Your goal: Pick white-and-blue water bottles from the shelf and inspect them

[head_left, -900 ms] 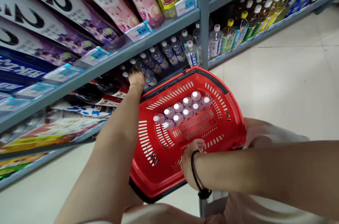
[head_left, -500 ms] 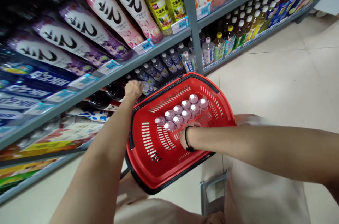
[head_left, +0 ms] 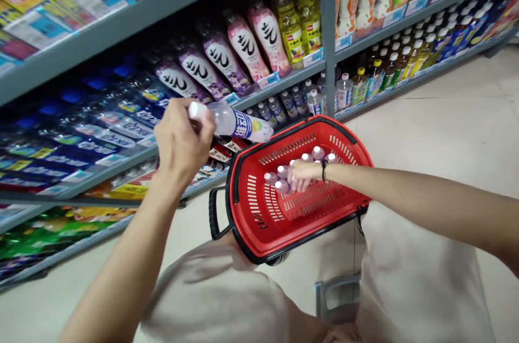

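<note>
- The left hand [head_left: 180,143] is raised at the end of an outstretched arm, its grip closed round the neck of a bottle [head_left: 231,121].
- The bottle lies almost level, white cap at the grip, base pointing away over the near rim of a red basket [head_left: 259,219].
- Its blue and white label carries writing too blurred to read.
- The right hand [head_left: 304,174] reaches down into the basket, a black band on its wrist, fingers curled loosely among pink-capped bottles [head_left: 279,176]; whether the grip holds one cannot be told.
- Beyond the left grip, shelves [head_left: 170,5] hold bottles; one price tag [head_left: 267,80] is unreadable.
</note>
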A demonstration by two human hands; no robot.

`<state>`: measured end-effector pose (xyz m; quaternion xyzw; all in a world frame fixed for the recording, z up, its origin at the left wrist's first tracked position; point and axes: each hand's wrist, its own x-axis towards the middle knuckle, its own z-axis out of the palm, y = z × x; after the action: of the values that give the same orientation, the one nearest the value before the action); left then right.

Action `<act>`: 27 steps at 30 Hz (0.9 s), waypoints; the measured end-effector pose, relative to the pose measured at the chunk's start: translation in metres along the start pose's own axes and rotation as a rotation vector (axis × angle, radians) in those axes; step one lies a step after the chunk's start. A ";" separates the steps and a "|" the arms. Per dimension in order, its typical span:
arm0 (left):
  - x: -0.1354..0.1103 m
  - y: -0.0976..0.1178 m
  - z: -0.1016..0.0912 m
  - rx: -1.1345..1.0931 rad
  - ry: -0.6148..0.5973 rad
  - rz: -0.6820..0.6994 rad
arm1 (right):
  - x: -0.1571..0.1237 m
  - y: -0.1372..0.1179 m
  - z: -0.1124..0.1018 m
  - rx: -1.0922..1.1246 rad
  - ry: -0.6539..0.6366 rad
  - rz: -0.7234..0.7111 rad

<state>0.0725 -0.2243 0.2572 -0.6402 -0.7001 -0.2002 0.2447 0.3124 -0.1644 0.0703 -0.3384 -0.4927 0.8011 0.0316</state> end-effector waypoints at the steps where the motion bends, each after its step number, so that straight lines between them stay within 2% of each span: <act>1: -0.004 0.001 -0.010 -0.104 0.051 -0.018 | -0.005 -0.009 0.000 0.015 -0.006 0.047; 2: -0.008 0.002 -0.017 -0.225 0.071 -0.046 | -0.010 -0.019 0.002 0.053 -0.035 0.099; 4: -0.019 0.004 -0.016 -0.499 0.009 -0.128 | -0.020 -0.034 0.010 0.170 -0.183 0.190; 6: -0.034 0.007 0.001 -0.767 -0.127 -0.234 | -0.029 -0.041 0.023 0.244 -0.366 0.259; 7: -0.043 0.009 0.012 -0.877 -0.189 -0.299 | -0.032 -0.041 0.032 0.235 -0.403 0.275; 8: -0.052 0.011 0.024 -0.977 -0.235 -0.361 | -0.034 -0.037 0.040 0.211 -0.385 0.282; 10: -0.069 0.013 0.044 -1.162 -0.324 -0.482 | -0.036 -0.025 0.056 0.164 -0.236 0.279; 13: -0.085 0.016 0.052 -1.309 -0.419 -0.546 | -0.037 -0.005 0.072 0.164 -0.091 0.269; 18: -0.087 0.018 0.030 -1.317 -0.516 -0.334 | -0.032 0.005 0.078 0.195 -0.021 0.240; 21: -0.084 0.019 0.019 -1.262 -0.509 -0.181 | -0.029 0.005 0.080 0.188 0.020 0.187; 27: -0.080 0.026 0.003 -1.027 -0.440 0.157 | -0.032 0.007 0.082 0.226 0.254 -0.066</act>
<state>0.1030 -0.2837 0.2056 -0.7539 -0.4977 -0.3581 -0.2360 0.2924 -0.2431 0.1042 -0.4148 -0.4024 0.8007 0.1579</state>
